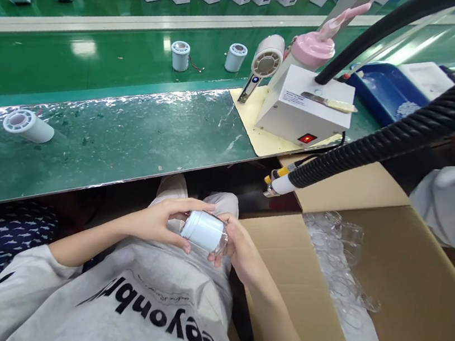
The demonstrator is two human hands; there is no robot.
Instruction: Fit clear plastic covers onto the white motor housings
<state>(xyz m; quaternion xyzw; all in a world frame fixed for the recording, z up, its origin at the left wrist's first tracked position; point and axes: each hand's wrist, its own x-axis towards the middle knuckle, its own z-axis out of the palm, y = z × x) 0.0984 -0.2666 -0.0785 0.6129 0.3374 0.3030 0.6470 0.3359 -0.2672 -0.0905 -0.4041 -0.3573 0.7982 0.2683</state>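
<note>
"Beegyonbu"-like shirt print (173,315) below hands (202,232)

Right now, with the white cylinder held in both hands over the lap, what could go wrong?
1. The white cylinder is held by the left hand and the right hand over the lap, not over the bench; if it slips, it may fall to the floor.
2. The black corrugated hose hangs just above the hands, so lifting them could knock it.
3. The open cardboard box of clear parts sits close to the right elbow.
</note>
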